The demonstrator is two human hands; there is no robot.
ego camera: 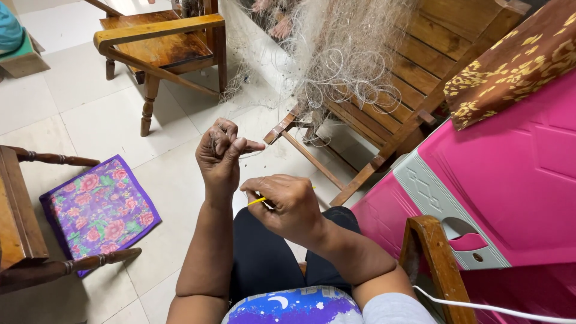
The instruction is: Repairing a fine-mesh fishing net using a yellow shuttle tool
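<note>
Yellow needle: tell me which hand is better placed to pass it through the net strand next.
Right, probably. The right hand already pinches the yellow needle, its tip pointing toward the left hand, which is raised and pinching the thin net strand taut.

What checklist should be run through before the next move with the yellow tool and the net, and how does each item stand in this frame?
1. Left hand grips the fine net thread: ok, fingers pinched shut on it, raised above the lap.
2. Right hand holds the yellow needle: ok, its tip sticks out on the left of the fist.
3. Needle loaded with twine: cannot tell, the hand covers most of it.
4. Thread runs taut to the fishing net: cannot tell, too thin to follow.
5. Net supported: ok, it is heaped over the wooden bench.
6. Needle tip apart from the left hand: ok, a gap shows between them.
</note>
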